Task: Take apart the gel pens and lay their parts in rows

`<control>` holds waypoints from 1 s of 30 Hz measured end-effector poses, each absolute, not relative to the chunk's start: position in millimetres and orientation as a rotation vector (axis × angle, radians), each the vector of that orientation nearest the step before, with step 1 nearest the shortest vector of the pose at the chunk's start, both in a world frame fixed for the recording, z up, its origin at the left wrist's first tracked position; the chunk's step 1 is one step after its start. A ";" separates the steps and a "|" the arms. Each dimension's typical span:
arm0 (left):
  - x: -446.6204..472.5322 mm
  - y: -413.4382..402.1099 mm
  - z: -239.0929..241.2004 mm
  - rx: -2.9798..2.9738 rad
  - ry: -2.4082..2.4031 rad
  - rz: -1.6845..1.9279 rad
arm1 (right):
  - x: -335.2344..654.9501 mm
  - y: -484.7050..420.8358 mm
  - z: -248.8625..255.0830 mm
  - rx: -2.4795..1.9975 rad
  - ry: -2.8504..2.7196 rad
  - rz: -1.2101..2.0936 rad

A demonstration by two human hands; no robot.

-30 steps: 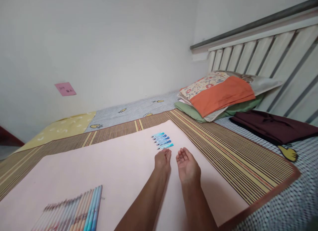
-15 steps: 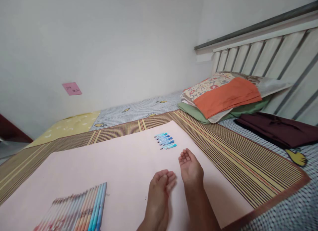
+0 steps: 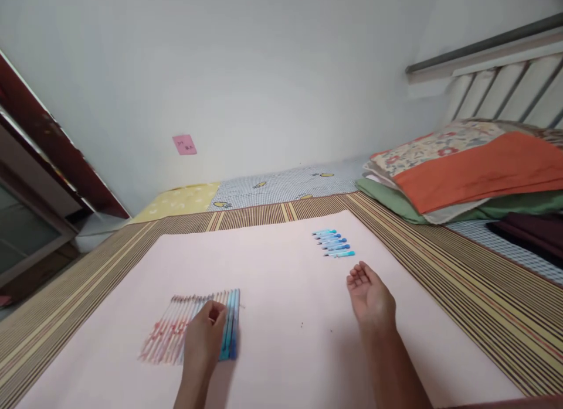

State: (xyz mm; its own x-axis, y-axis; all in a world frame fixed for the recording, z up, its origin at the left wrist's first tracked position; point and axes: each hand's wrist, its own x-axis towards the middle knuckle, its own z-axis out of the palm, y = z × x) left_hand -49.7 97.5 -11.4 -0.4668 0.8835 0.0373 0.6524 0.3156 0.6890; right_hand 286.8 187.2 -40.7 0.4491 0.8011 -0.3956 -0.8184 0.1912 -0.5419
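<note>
A pale pink sheet [image 3: 272,280] covers the striped mat. A row of several long pens [image 3: 176,333], pinkish to blue, lies at its near left. My left hand [image 3: 203,338] rests on top of this row, fingers curled over the blue end; whether it grips one I cannot tell. A small group of several short blue pen pieces [image 3: 334,243] lies farther right. My right hand [image 3: 369,295] lies on the sheet just below that group, palm turned up, fingers loosely apart and holding nothing.
A striped woven mat [image 3: 475,280] lies under the sheet on a checked bedsheet [image 3: 281,183]. Stacked pillows [image 3: 466,169] and a dark cloth [image 3: 532,233] sit at the right by a slatted headboard [image 3: 505,75]. A pink note [image 3: 185,144] sticks to the wall. Dark furniture [image 3: 30,180] stands left.
My left hand drew back from beside the right hand and swung left onto the row of long pens. The view panned left. The right hand stayed near the short blue pieces.
</note>
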 end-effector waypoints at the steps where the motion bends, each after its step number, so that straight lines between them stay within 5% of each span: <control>1: -57.0 100.0 -14.4 1.382 2.291 0.862 | 285.1 187.2 -41.2 -0.779 0.031 1.140; 18: -21.0 115.4 -22.7 1.480 2.469 0.269 | 277.5 189.3 -48.3 -0.796 -0.053 1.192; 30: -19.6 119.6 -34.6 1.500 2.483 0.534 | 278.0 187.9 -45.2 -0.775 -0.037 1.194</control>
State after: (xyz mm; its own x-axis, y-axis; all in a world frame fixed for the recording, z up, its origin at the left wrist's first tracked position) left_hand -19.6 119.6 -34.6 -0.4694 0.8827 0.0223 0.8138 0.4226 0.3990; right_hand 278.0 187.9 -45.2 0.3990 0.8415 -0.3644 -0.8175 0.1465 -0.5569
